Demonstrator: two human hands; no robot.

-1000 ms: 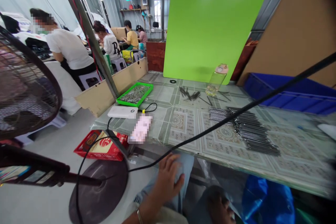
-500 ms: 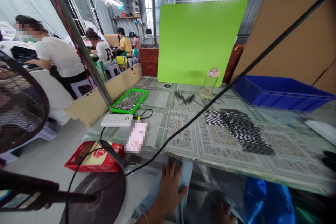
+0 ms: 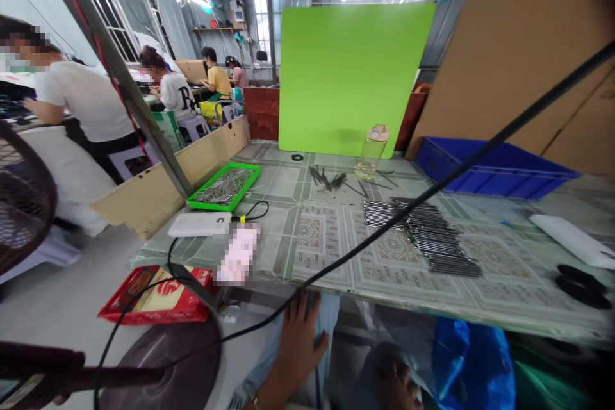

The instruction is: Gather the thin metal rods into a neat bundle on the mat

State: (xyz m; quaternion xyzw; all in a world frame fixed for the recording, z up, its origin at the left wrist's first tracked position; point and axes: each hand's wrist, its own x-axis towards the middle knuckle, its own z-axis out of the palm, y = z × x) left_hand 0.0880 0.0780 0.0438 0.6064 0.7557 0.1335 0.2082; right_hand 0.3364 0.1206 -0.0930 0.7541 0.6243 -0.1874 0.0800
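Observation:
My left hand [image 3: 298, 347] lies flat on my knee in blue jeans, below the table's near edge, fingers spread and holding nothing. My right hand [image 3: 394, 382] is a dark shape in shadow under the table; its fingers do not show clearly. On the patterned tabletop [image 3: 331, 250] a long row of dark metal rods [image 3: 423, 237] lies right of centre. A loose heap of rods [image 3: 329, 178] and a clear bottle [image 3: 372, 152] are farther back. A green tray of pins [image 3: 225, 187] stands at the left.
A black cable [image 3: 432, 191] crosses the view diagonally. A white power bank [image 3: 199, 224] and pink phone [image 3: 237, 255] lie near the left edge. Green board [image 3: 353, 77], blue crate [image 3: 490, 166], red box [image 3: 154, 295] and fan base [image 3: 163, 365] surround it. People sit working at the far left.
The view has swung to the right, so everything slid left in the frame. My left hand stays on the knee, its fingers now stretched out flatter.

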